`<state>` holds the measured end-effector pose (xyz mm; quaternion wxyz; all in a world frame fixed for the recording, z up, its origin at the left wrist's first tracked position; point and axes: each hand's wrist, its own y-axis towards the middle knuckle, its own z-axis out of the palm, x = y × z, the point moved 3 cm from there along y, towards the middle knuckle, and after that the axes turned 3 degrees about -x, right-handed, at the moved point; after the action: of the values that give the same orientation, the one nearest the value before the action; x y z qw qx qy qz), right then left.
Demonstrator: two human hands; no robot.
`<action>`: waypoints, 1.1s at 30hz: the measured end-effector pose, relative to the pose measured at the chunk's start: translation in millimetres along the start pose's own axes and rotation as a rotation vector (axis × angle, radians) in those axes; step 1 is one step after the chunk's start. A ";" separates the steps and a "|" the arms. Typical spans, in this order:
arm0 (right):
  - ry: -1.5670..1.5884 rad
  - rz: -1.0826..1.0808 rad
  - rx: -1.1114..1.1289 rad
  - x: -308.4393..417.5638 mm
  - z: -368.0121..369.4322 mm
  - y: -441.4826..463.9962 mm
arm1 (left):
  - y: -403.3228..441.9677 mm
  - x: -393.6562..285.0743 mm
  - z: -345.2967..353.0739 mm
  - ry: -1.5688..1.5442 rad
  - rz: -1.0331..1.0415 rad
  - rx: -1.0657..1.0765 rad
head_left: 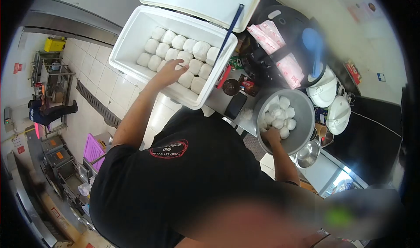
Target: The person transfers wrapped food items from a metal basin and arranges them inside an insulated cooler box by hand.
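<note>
My left hand reaches over a white cooler box with its lid raised. Its fingers are spread just over or on the white dough balls, which sit in rows inside; I see nothing held in it. My right hand is down in a deep grey metal bowl that holds several smaller white dough balls. The fingers curl down at a ball near the bowl's wall, and their tips are partly hidden.
A dark stick leans across the cooler's corner. Around the bowl stand a phone, pink-white packets, a blue ladle, white lidded containers and a steel bowl. Far left, another person is by a rack.
</note>
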<state>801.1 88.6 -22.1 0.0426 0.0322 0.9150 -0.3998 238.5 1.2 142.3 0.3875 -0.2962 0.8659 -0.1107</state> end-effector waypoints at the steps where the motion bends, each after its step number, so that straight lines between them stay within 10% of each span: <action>1: 0.026 -0.135 0.038 -6.1 9.6 14.4 | 3.4 3.1 -3.3 -0.007 0.005 -0.003; 11: 1.049 -0.239 0.438 12.0 -162.7 -99.0 | 0.9 -43.3 -43.8 -0.327 0.339 0.346; 20: 1.132 -0.575 0.365 370.6 -208.9 -240.3 | -26.6 -84.9 -80.5 -0.492 0.680 0.600; 24: 1.106 -0.519 0.530 457.6 -197.0 -190.5 | 51.2 -16.2 -120.9 -0.671 0.234 0.588; 27: 0.993 -0.694 0.374 502.4 -173.0 -131.9 | 123.5 32.1 -122.1 -0.624 0.108 0.379; 29: 0.600 -0.833 -0.177 523.0 -169.6 -107.8 | 166.9 61.6 -112.2 -0.438 -0.013 0.257; 33: 0.538 -0.912 -0.276 544.7 -153.5 -74.9 | 184.8 78.6 -83.6 -0.094 0.049 0.178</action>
<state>244.6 164.1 79.9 -0.3666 -0.2727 0.8588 -0.2316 56.7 98.9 73.3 0.4552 -0.2443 0.8404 -0.1637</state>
